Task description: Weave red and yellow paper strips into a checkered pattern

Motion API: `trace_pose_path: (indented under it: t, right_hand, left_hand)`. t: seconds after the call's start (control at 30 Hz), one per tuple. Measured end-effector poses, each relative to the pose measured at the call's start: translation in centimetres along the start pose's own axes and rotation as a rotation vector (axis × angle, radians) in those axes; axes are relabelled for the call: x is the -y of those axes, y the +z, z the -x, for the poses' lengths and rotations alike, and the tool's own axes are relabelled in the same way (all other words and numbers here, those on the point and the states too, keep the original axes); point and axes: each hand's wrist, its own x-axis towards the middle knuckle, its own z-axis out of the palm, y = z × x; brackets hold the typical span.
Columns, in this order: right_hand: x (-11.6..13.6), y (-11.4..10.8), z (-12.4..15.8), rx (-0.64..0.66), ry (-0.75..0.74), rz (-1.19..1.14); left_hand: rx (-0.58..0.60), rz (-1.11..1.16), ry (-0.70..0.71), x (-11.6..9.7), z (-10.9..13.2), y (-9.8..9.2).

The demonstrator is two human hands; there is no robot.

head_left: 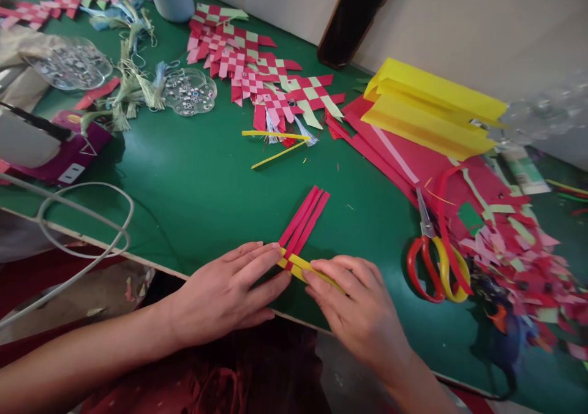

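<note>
Near the table's front edge lies a small weave of red paper strips (305, 221) crossed by yellow paper strips (296, 268). The loose red ends point away from me, side by side. My left hand (229, 288) holds the left side of the weave, fingertips on the crossing; its thumb is hidden. On the other side, my right hand (361, 301) is closed in a pinch around the yellow strips, whose right ends run under its fingers. Two cut yellow strips (275, 135) lie beyond the weave.
Red-and-yellow-handled scissors (427, 248) lie right, beside a heap of paper scraps (519, 261) and folded yellow paper (432, 111). Woven paper fish (252, 59), tassels (126, 89) and a clear case of googly eyes (190, 92) are behind. A white cable (128, 218) loops left.
</note>
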Motion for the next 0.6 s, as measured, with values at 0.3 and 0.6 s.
trace_pose_path:
  t: [0.3,0.6]
  right_hand:
    - [-0.3,1.0,0.9,-0.051,-0.009,-0.041]
    - [-0.3,1.5,1.4,-0.126,-0.014,-0.065]
  left_hand:
    - [0.002,0.0,0.01,0.4,-1.1,-1.4]
    - [-0.146,0.114,-0.266,0.1,-2.9,-1.4]
